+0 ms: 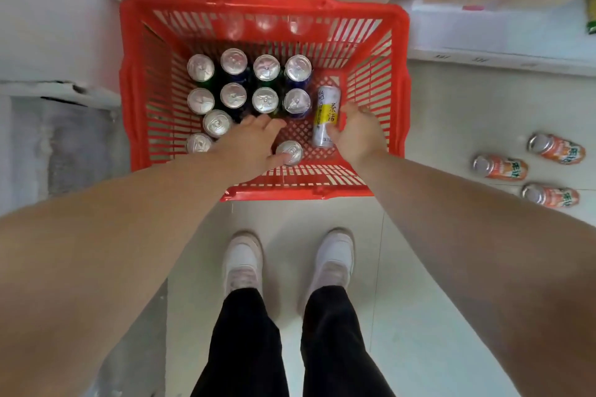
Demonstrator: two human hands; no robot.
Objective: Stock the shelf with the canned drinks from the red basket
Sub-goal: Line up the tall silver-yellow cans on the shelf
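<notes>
Right hand [356, 134] curls fingers round a white can [326, 116] with Chinese characters on yellow; left hand [250, 143] fingers straight.

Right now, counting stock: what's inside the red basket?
Eleven upright cans and one white can lying flat, gripped by the right hand. The left hand covers part of the basket floor; anything beneath is hidden.

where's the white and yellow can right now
Head view: the white and yellow can lies on its side in the right part of the red basket, beside the upright cans, with the right hand gripping its near end.
</notes>
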